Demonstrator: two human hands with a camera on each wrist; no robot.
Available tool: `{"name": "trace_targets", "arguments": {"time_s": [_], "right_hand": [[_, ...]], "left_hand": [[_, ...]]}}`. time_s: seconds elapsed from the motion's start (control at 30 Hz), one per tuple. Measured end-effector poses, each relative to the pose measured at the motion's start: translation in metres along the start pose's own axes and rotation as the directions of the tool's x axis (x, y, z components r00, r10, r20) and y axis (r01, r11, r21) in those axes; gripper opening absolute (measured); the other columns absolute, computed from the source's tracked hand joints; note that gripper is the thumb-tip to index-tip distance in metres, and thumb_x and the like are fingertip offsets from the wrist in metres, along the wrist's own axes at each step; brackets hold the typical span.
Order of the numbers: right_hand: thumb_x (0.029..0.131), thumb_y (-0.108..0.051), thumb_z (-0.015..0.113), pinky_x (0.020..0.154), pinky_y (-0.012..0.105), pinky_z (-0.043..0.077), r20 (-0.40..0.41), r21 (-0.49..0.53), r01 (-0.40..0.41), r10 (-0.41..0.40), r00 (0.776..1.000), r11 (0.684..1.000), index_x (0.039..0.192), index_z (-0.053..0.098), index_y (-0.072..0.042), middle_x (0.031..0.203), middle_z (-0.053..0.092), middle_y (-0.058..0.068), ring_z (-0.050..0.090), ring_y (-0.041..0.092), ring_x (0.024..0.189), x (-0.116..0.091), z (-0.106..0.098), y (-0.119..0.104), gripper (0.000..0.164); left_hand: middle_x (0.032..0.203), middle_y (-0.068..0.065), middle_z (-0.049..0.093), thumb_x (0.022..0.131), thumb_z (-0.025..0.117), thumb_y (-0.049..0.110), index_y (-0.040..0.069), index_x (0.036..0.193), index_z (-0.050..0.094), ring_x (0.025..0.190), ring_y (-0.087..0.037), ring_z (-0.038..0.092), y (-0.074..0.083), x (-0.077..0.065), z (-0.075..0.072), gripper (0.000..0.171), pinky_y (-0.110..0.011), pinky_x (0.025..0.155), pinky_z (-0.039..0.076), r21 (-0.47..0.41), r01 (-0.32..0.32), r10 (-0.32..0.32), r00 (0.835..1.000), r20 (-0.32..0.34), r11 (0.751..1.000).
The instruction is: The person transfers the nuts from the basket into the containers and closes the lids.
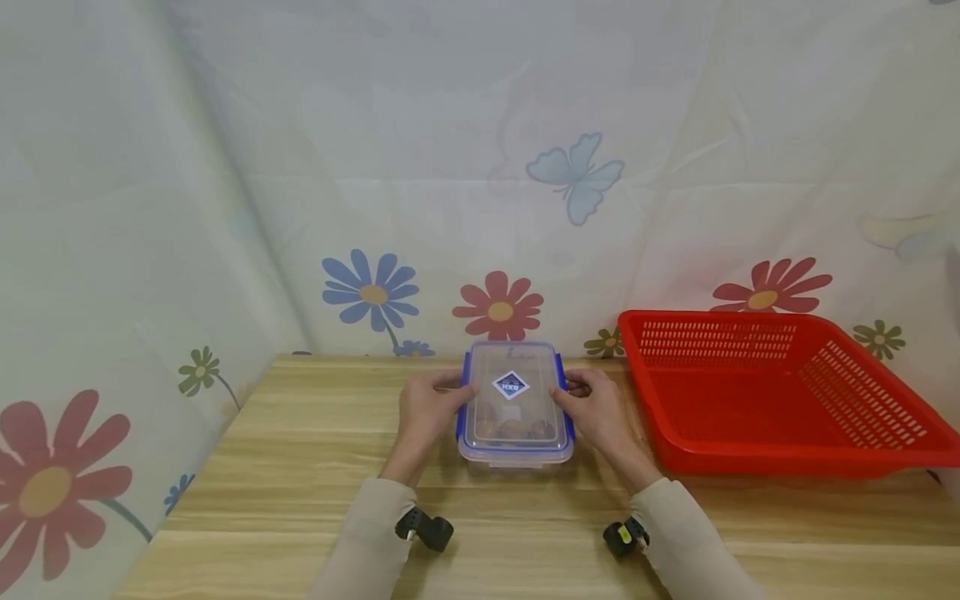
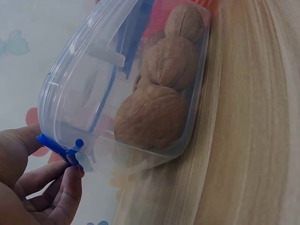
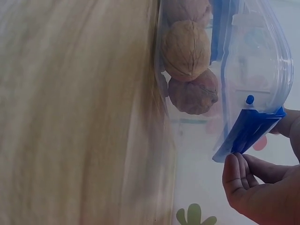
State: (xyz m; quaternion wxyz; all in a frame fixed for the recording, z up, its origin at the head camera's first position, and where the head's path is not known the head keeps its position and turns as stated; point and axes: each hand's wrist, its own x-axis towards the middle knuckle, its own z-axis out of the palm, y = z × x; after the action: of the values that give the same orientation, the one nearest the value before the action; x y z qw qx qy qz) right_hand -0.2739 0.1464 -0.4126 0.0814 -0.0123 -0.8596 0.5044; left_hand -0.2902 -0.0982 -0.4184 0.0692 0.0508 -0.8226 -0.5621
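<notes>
A clear plastic food container (image 1: 514, 360) with a blue-trimmed lid and a diamond-shaped label (image 1: 511, 385) sits on the table in front of me. Several walnuts (image 2: 152, 117) lie inside it, grouped toward the near end. At its left side my left hand (image 1: 429, 410) pinches a blue side clip (image 2: 57, 144), thumb above at the lid's edge and fingertips below. My right hand (image 1: 597, 408) does likewise on the opposite side, its fingertips at the lower edge of the right blue clip (image 3: 253, 130), which stands angled out from the wall.
A red plastic basket (image 1: 750, 461) with slotted walls stands to the right, close to my right forearm. Behind the wooden table (image 1: 315, 467) hangs a pale curtain (image 1: 420, 167) printed with flowers and a butterfly. Each wrist wears a black strapped device (image 1: 426, 528).
</notes>
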Motion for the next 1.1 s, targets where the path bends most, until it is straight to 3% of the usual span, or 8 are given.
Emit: {"name": "trace_targets", "arguments": {"time_s": [0.37, 1.1], "right_hand": [[0.099, -0.011, 0.077, 0.095, 0.045, 0.061, 0.013, 0.014, -0.010, 0.010, 1.000, 1.000, 0.132, 0.066, 0.008, 0.117, 0.068, 0.022, 0.066, 0.035, 0.103, 0.0002, -0.0031, 0.0003, 0.039], [0.099, -0.014, 0.078, 0.092, 0.045, 0.062, 0.023, -0.036, -0.007, 0.008, 1.000, 0.999, 0.133, 0.067, 0.006, 0.120, 0.071, 0.022, 0.068, 0.035, 0.104, 0.0006, -0.0033, -0.0026, 0.042]], "left_hand": [[0.114, -0.014, 0.078, 0.090, 0.087, 0.018, 0.004, 0.118, 0.080, 0.100, -0.027, 0.075, -0.0008, 0.0003, 0.0009, 0.032, -0.039, 0.085, 0.063, -0.008, 0.001, -0.001, 1.000, -0.004, 1.000], [0.110, -0.015, 0.079, 0.088, 0.088, 0.016, 0.001, 0.118, 0.080, 0.094, -0.028, 0.077, 0.0003, 0.0001, 0.0002, 0.034, -0.037, 0.079, 0.064, -0.026, 0.000, 0.000, 1.000, -0.011, 1.000]]}}
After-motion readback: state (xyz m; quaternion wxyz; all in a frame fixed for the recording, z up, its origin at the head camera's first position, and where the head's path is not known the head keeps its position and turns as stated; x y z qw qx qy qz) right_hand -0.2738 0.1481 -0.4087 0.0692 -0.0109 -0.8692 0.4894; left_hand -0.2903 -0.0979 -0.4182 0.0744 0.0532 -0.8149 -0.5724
